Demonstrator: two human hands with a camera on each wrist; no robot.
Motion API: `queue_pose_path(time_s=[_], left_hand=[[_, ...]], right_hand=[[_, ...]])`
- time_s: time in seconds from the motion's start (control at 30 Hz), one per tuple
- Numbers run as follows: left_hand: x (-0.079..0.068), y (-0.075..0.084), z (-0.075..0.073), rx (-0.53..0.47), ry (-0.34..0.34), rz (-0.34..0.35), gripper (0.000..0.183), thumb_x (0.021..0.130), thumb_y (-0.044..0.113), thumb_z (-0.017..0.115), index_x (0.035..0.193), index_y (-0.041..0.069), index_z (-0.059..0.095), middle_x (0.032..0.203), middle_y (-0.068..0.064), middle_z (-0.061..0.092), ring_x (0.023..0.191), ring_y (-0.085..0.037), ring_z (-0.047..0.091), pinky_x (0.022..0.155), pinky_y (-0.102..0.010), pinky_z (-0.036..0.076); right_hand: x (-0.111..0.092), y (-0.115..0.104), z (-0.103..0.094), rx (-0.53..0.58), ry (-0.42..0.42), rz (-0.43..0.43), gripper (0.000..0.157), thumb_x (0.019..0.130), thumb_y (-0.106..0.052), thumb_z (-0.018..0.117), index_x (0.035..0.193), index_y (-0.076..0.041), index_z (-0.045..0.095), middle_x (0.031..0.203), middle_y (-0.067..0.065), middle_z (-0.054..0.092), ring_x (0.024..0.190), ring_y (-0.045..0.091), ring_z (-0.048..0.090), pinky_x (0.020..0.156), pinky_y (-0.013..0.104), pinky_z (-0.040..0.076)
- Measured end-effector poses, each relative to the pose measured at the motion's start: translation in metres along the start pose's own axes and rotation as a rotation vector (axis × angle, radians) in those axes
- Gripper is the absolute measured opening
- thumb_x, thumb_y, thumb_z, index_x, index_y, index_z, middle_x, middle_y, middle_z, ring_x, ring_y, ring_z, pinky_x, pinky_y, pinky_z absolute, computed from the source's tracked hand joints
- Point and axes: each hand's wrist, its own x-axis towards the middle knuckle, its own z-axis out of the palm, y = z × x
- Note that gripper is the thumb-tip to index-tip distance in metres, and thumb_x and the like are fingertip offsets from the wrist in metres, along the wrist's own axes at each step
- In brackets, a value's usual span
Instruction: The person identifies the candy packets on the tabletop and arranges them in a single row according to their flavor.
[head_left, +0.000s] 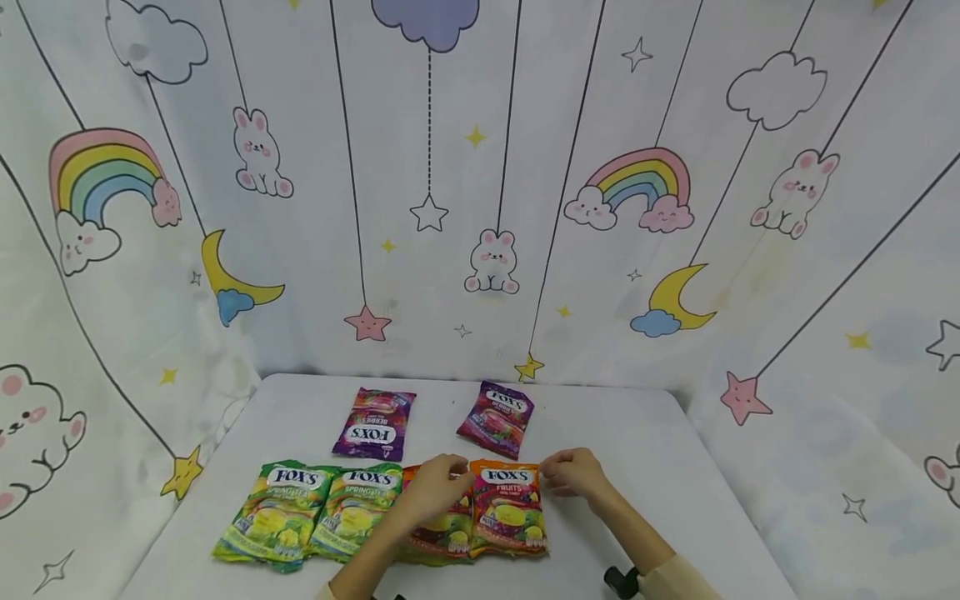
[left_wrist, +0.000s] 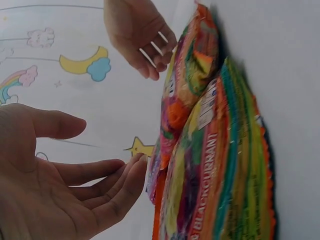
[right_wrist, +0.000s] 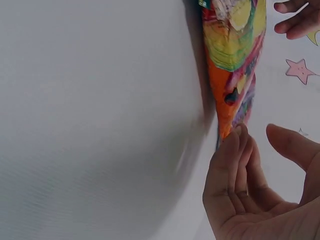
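Observation:
Two orange Fox's Fruits candy bags lie side by side, the right one (head_left: pixel 510 508) fully visible and the left one (head_left: pixel 438 529) partly covered by my left hand (head_left: pixel 431 496). That hand hovers above the bags with bent, loose fingers and the thumb apart; nothing is in it in the left wrist view. Beside the right bag's upper right corner is my right hand (head_left: pixel 577 473). In the right wrist view its fingertips (right_wrist: pixel 235 137) are at the orange bag's corner (right_wrist: pixel 225 117), touching or nearly so, while the thumb (right_wrist: pixel 290 142) stands away.
Two green Fox's Springtea bags (head_left: pixel 277 517) (head_left: pixel 356 512) continue the row to the left. Behind the row lie two purple Fox's Berries bags, one (head_left: pixel 375 423) upside down, the other (head_left: pixel 497 419) tilted. The white table (head_left: pixel 645 433) meets a printed cloth backdrop (head_left: pixel 315 250).

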Motion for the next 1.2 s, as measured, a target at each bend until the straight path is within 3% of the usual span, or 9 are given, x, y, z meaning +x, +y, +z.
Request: queue_pose_path(time_s=[0.13,0.43,0.77,1.0,1.2], left_hand=[[0.001,0.000,-0.005,0.009,0.031,0.027,0.049,0.104,0.033,0.062,0.134,-0.006,0.063,0.127,-0.021,0.067,0.112,-0.039,0.067,0.086,-0.052,0.059],[0.011,0.001,-0.013,0.020,0.077,0.042,0.043,0.103,0.031,0.064,0.133,0.000,0.064,0.123,-0.017,0.068,0.098,-0.029,0.069,0.071,-0.038,0.057],[0.027,0.001,-0.022,0.014,0.107,0.027,0.040,0.105,0.030,0.062,0.132,0.001,0.064,0.126,-0.018,0.067,0.098,-0.028,0.069,0.073,-0.039,0.057],[0.040,-0.004,-0.026,-0.106,0.084,0.026,0.040,0.106,0.024,0.061,0.133,-0.004,0.061,0.121,-0.021,0.067,0.100,-0.042,0.070,0.078,-0.048,0.061],[0.051,-0.001,-0.029,-0.143,0.105,0.014,0.041,0.106,0.027,0.059,0.132,-0.005,0.062,0.115,-0.019,0.069,0.102,-0.041,0.069,0.082,-0.049,0.061]], right_hand=[[0.007,-0.003,0.001,0.009,0.001,-0.002,0.026,0.098,-0.024,0.072,0.104,0.001,0.076,0.095,0.010,0.077,0.084,0.025,0.075,0.076,0.042,0.064],[0.012,-0.020,0.001,0.023,0.021,-0.002,0.033,0.098,-0.026,0.073,0.109,0.005,0.074,0.100,0.017,0.076,0.084,0.025,0.074,0.076,0.040,0.063],[0.029,-0.027,0.001,0.038,0.024,-0.021,0.034,0.097,-0.027,0.074,0.108,0.006,0.075,0.097,0.015,0.077,0.085,0.026,0.075,0.078,0.043,0.063],[0.042,-0.027,0.000,0.044,0.023,-0.007,0.032,0.097,-0.026,0.073,0.108,0.005,0.074,0.096,0.014,0.076,0.085,0.025,0.075,0.075,0.041,0.064],[0.050,-0.028,-0.002,0.053,0.053,0.015,0.029,0.098,-0.022,0.072,0.108,0.005,0.073,0.096,0.013,0.076,0.084,0.025,0.075,0.075,0.042,0.064]])
